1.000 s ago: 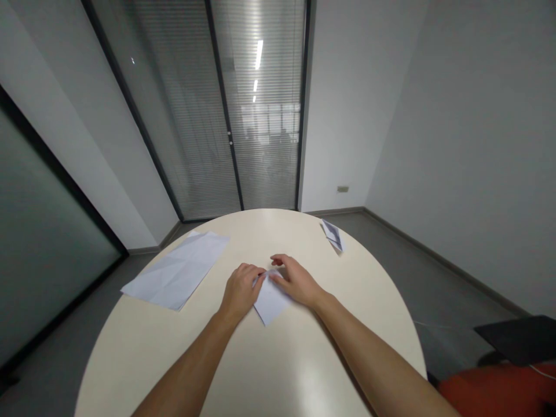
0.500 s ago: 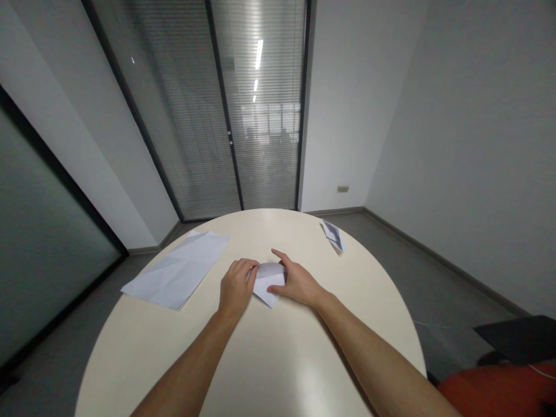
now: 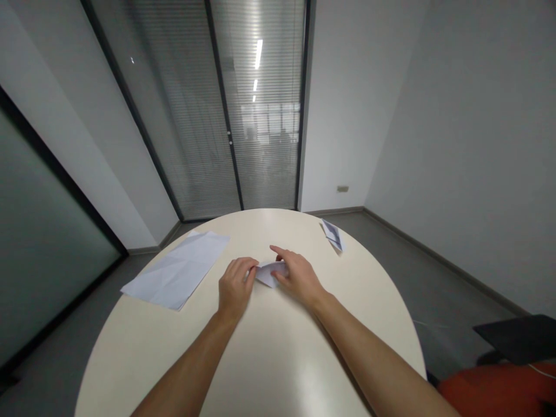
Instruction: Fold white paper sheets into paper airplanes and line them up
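Note:
A small piece of folded white paper (image 3: 266, 275) is between my two hands, over the middle of the round table. My left hand (image 3: 236, 284) pinches its left end between thumb and fingers. On the other side my right hand (image 3: 300, 279) grips the right end, thumb on the near face and index finger stretched out past the far edge. The paper's lower point faces me. Parts of its ends are hidden behind my fingers.
Creased white sheets (image 3: 180, 271) lie on the table's left. A folded paper piece (image 3: 332, 236) rests near the far right edge. The cream round table (image 3: 260, 359) stands before a glass partition (image 3: 269, 168). A red chair (image 3: 490, 391) is at lower right.
The folded paper has tilted up, so its lower point now sits higher and less of its face shows. My right thumb has moved up with it; my left hand has barely shifted.

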`<act>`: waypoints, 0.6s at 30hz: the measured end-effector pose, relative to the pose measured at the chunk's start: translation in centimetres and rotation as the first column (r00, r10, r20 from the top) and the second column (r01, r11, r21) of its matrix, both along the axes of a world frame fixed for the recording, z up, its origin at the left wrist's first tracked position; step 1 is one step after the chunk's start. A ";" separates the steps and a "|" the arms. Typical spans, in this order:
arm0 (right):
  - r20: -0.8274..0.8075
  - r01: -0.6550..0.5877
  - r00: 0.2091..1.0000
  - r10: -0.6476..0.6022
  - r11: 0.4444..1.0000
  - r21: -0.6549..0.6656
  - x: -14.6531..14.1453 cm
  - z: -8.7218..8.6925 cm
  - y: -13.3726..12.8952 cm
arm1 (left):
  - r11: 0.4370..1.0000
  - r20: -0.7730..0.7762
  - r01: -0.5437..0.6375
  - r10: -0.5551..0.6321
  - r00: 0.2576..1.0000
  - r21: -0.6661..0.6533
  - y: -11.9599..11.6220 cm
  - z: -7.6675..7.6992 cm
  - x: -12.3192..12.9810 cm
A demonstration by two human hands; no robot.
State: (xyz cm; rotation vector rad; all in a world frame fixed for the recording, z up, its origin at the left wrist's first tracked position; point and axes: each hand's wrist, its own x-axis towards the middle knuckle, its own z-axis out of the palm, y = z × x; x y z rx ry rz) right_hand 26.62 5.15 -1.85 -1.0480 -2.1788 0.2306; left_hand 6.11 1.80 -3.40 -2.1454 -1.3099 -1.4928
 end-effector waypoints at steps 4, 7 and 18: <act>0.057 0.018 0.998 -0.025 0.992 0.125 0.2 0.3 0.2 | 0.999 0.022 0.014 -0.013 1.000 -0.034 0.1 -0.2 0.0; 0.095 0.003 0.995 -0.014 0.993 0.118 0.5 0.3 0.3 | 0.987 0.028 0.005 0.000 1.000 -0.161 0.2 -0.3 -0.1; 0.273 0.000 0.961 0.039 0.990 -0.143 1.0 0.0 0.4 | 0.893 -0.181 -0.065 -0.018 0.983 -0.445 0.6 -1.2 -0.2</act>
